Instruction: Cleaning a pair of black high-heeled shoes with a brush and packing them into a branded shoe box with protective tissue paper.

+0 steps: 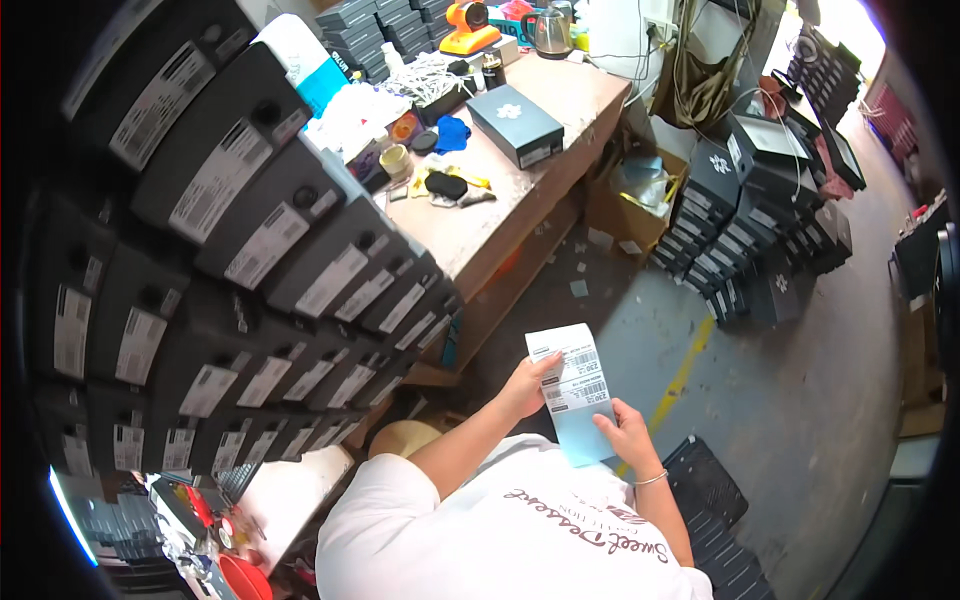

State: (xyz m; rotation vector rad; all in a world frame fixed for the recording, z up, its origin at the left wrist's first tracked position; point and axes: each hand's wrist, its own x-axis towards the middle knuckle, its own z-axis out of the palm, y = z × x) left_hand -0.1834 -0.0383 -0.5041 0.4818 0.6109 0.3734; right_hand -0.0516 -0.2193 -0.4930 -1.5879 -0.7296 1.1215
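Observation:
A strip of white printed labels on pale blue backing (575, 390) is held in front of my body. My left hand (530, 387) grips its left edge, thumb lying over the print. Lower down, my right hand (628, 432) pinches the right edge near the bare blue part. The fingers behind the strip are partly hidden. Beyond my hands, a dark shoebox (515, 122) with a white emblem rests on the worktable (500, 215). A black oval object (446, 185), a blue cloth (453, 134) and an open round jar (395, 160) lie nearby on that table.
Tall stacks of black labelled shoeboxes (330, 275) rise close on my left. More shoebox stacks (715, 225) stand on the floor at the right, beside a cardboard carton (625, 215). A kettle (548, 33) and an orange device (470, 28) sit at the table's far end.

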